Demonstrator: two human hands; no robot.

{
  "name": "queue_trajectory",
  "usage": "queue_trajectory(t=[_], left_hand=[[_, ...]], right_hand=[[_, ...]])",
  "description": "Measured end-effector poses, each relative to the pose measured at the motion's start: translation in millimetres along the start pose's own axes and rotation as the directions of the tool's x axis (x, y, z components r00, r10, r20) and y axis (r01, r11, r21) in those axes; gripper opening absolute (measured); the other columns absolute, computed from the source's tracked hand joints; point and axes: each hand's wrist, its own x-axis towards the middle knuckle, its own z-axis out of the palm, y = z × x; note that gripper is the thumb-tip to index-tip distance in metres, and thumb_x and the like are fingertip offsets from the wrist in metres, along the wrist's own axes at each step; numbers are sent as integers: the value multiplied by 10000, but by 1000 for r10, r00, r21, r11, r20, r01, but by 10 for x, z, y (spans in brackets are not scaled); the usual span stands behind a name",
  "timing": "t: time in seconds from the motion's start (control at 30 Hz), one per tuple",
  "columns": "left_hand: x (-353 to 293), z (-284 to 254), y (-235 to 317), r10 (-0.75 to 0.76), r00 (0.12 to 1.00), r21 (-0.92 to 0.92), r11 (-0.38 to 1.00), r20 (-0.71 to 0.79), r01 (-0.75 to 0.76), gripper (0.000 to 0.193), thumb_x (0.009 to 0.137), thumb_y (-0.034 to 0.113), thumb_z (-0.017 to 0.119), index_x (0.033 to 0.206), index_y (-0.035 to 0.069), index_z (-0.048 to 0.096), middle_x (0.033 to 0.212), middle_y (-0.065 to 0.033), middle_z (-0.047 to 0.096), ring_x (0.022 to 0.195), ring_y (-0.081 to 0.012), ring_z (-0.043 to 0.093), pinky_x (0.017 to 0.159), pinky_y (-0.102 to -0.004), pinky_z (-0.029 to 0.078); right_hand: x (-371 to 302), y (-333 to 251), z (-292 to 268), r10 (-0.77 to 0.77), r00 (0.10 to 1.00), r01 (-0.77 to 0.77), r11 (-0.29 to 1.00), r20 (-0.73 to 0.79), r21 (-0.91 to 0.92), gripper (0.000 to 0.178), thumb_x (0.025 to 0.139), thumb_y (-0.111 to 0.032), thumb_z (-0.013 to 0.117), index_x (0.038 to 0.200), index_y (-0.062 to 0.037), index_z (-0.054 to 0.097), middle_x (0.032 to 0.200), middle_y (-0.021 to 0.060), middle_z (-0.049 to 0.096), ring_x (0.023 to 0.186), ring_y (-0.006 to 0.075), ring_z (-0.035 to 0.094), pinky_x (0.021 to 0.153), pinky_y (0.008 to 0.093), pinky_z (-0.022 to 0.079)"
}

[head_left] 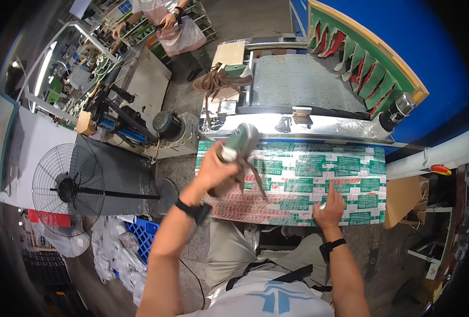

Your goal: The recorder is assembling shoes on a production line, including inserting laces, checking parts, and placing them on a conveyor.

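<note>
My left hand (216, 171) is closed round a shoe (241, 138), lifted over the near table and blurred by motion. The shoe has green and brown parts, with a brown lace dangling from it. Low over the right part of the table is my right hand (330, 207), its index finger stretched forward and the others curled. A small pale thing shows at its thumb side, too small to name. Beyond the table, a similar brown and green shoe (234, 75) with loose laces sits on a pale board (229, 54).
Green and white printed tape covers the table (298, 182). Behind it runs a grey conveyor (303, 79), beside a green rack (369, 58) holding red and green pieces. A metal flask (398, 111) stands right. To the left are a fan (68, 189), a motor (168, 124) and a co-worker (174, 29).
</note>
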Motion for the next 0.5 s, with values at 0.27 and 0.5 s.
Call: queue_trajectory(t=[0.27,0.5], left_hand=[[2053,-788,78,322,932,389,890,-165,-239,747,880,-63,736,1597,-1,535,1542,-192,646,1421,-255,607,1173,-376,502],[788,753,356,13,988,330,942,156,-65,672,921,82,835,1558,69,620,1504,-193,687,1406,-286,638,1202,-377,465]], right_hand=[[56,-33,37,11,1000,-13,998,29,65,914,790,-132,725,1641,45,443,1232,235,661,1080,411,641,970,531,508],[-13,73,12,34,999,-35,997,17,63,882,812,-149,707,1635,37,451,1233,220,671,1105,406,644,1003,540,494]])
